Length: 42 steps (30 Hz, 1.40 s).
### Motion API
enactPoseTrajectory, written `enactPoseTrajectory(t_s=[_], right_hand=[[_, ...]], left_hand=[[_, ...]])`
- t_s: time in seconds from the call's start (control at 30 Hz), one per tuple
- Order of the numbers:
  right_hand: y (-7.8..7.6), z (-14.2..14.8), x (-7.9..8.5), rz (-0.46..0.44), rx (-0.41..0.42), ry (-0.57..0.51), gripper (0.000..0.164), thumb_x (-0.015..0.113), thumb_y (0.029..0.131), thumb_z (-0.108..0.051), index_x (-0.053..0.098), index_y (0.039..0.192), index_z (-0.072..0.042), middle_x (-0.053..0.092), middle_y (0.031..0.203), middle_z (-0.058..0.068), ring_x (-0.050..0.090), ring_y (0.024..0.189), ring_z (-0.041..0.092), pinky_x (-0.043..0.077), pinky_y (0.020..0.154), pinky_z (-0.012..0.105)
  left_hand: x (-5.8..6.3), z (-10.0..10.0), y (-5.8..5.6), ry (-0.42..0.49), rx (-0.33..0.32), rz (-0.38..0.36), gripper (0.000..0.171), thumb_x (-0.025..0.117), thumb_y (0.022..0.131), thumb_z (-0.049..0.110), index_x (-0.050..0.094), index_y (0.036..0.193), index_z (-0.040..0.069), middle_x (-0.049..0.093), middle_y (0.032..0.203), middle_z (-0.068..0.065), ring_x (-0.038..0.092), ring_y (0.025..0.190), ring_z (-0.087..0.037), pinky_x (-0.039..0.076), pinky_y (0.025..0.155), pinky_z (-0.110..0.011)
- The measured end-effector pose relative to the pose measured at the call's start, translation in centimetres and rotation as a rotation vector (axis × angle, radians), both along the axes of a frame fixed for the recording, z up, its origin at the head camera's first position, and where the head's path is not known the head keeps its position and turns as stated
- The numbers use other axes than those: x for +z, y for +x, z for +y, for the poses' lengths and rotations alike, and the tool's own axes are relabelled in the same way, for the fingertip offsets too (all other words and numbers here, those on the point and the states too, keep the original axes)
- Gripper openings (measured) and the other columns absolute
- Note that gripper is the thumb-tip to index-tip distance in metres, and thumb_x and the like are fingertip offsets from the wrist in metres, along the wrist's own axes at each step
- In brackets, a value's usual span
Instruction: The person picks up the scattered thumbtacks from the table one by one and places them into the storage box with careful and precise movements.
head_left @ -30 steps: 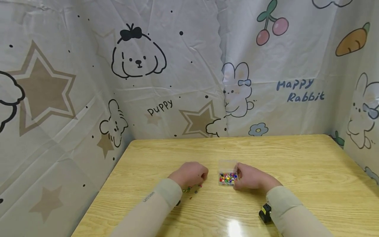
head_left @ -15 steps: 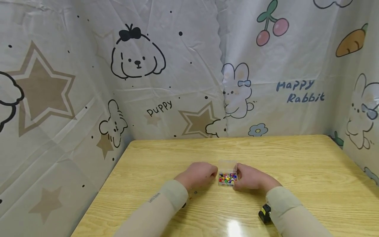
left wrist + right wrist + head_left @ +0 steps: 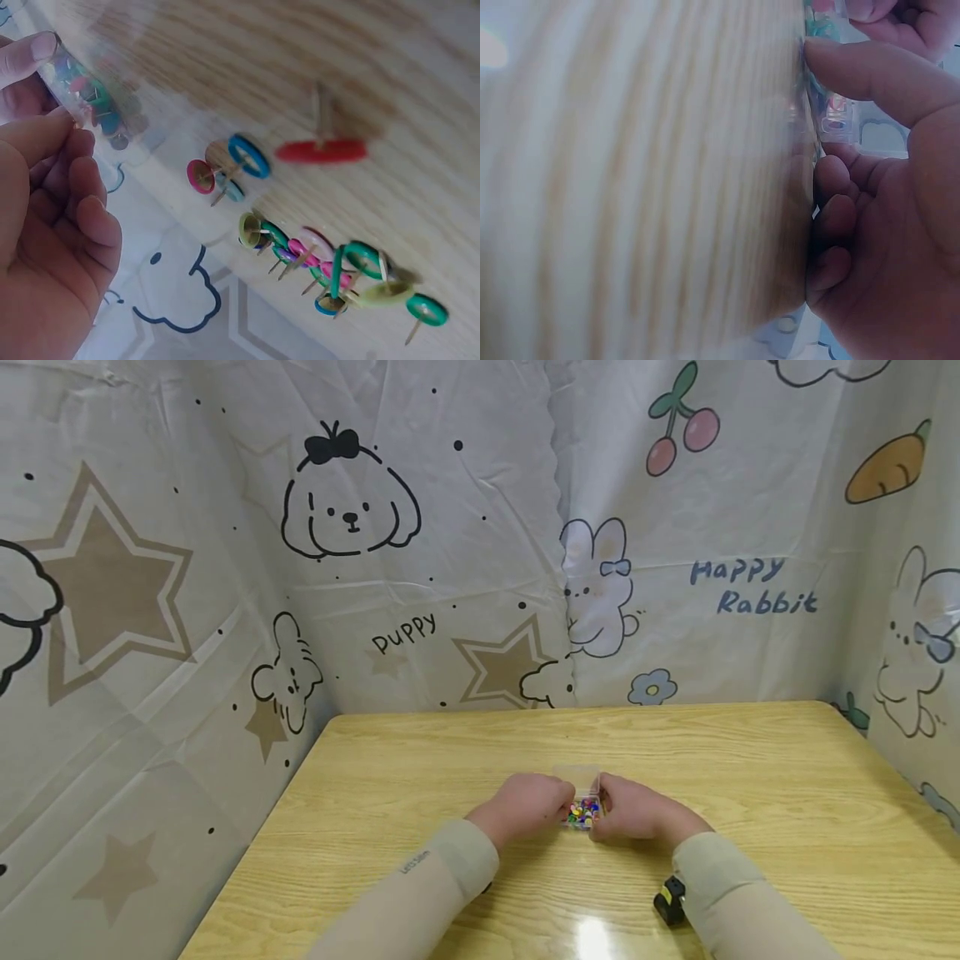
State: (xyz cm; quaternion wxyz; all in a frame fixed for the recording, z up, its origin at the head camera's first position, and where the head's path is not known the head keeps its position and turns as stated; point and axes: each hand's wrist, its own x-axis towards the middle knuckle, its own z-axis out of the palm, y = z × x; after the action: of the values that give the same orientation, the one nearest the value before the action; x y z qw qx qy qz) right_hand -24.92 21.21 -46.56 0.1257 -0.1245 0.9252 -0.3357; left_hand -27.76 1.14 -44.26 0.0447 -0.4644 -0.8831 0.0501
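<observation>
A small clear plastic box stands on the table with its lid raised at the back and colourful thumbtacks inside. My right hand grips the box's right side, thumb at the near corner and fingers behind. Over the left part of the box is my left hand, thumb and forefinger pinched together; a tiny reddish bit of a thumbtack shows at the fingertips in the left wrist view. Several loose thumbtacks lie on the table there, points mostly up or sideways, with a red one nearer the camera.
The wooden table runs back to a white curtain printed with cartoon animals. A black wrist camera sits by the right sleeve. My left forearm hides the loose thumbtacks in the head view.
My left hand has moved right from the loose thumbtacks to over the box, its sleeve following. The right hand stays gripping the box, which has not moved.
</observation>
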Motion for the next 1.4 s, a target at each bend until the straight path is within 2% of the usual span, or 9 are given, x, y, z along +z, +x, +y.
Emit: enactPoseTrajectory(t_s=[0.33,0.57,0.73,0.8,0.9,1.07,1.23,1.4], right_hand=[[0.1,0.0,0.2,0.000,0.018,-0.002,0.043,0.078,0.069,-0.019,0.047,0.098,-0.010,0.048,0.074,0.006,0.044,0.064,0.018,0.036,0.059,0.035],[0.0,0.0,0.3,0.003,0.010,0.015,0.044,0.078,0.067,-0.020,0.048,0.098,-0.011,0.048,0.074,0.005,0.045,0.065,0.018,0.037,0.059,0.034],[0.0,0.2,0.3,-0.004,0.012,0.005,0.044,0.078,0.068,-0.019,0.048,0.098,-0.010,0.047,0.075,0.006,0.044,0.065,0.018,0.036,0.059,0.035],[0.0,0.2,0.3,0.000,0.015,0.000,0.043,0.078,0.068,-0.018,0.047,0.098,-0.009,0.047,0.075,0.006,0.044,0.065,0.018,0.036,0.059,0.035],[0.0,0.3,0.2,0.001,0.019,-0.007,0.044,0.078,0.068,-0.017,0.047,0.099,-0.009,0.048,0.076,0.006,0.044,0.065,0.018,0.036,0.060,0.035],[0.0,0.2,0.1,0.002,0.024,-0.012,0.046,0.079,0.068,-0.018,0.048,0.100,-0.009,0.048,0.077,0.006,0.044,0.066,0.017,0.036,0.060,0.035],[0.0,0.1,0.3,0.014,0.032,-0.016,0.046,0.078,0.068,-0.018,0.047,0.100,-0.008,0.047,0.077,0.006,0.043,0.066,0.018,0.035,0.060,0.035],[0.1,0.2,0.4,0.009,0.038,-0.025,0.046,0.079,0.068,-0.018,0.047,0.100,-0.007,0.046,0.076,0.007,0.042,0.066,0.018,0.034,0.059,0.034]], left_hand=[[-0.2,0.0,0.2,-0.039,0.024,-0.026,0.024,0.060,0.094,0.022,0.054,0.071,0.026,0.048,0.069,0.013,0.043,0.060,-0.003,0.038,0.052,-0.021],[0.1,-0.2,0.2,-0.013,0.042,-0.052,0.021,0.059,0.094,0.019,0.056,0.075,0.026,0.049,0.071,0.013,0.044,0.060,-0.004,0.039,0.052,-0.022],[0.6,-0.6,0.2,0.046,0.023,-0.059,0.019,0.060,0.093,0.017,0.057,0.075,0.025,0.050,0.072,0.013,0.044,0.061,-0.003,0.039,0.052,-0.021],[0.8,-1.2,0.1,0.075,0.034,-0.067,0.022,0.058,0.094,0.016,0.056,0.074,0.025,0.050,0.071,0.013,0.043,0.060,-0.003,0.038,0.053,-0.021],[1.1,-2.2,-0.4,0.093,0.084,-0.092,0.026,0.054,0.096,0.015,0.053,0.072,0.024,0.049,0.068,0.011,0.040,0.059,-0.005,0.035,0.052,-0.023],[1.7,-4.3,-1.4,0.050,0.163,-0.125,0.024,0.055,0.094,0.013,0.054,0.072,0.023,0.051,0.069,0.010,0.041,0.060,-0.007,0.036,0.054,-0.025],[2.0,-6.3,-1.9,0.010,0.186,-0.144,0.022,0.057,0.090,0.012,0.056,0.071,0.023,0.053,0.069,0.011,0.044,0.061,-0.007,0.040,0.057,-0.026],[1.7,-7.8,-2.1,0.003,0.199,-0.222,0.019,0.061,0.088,0.013,0.061,0.073,0.025,0.055,0.070,0.015,0.047,0.063,-0.006,0.044,0.062,-0.027]])
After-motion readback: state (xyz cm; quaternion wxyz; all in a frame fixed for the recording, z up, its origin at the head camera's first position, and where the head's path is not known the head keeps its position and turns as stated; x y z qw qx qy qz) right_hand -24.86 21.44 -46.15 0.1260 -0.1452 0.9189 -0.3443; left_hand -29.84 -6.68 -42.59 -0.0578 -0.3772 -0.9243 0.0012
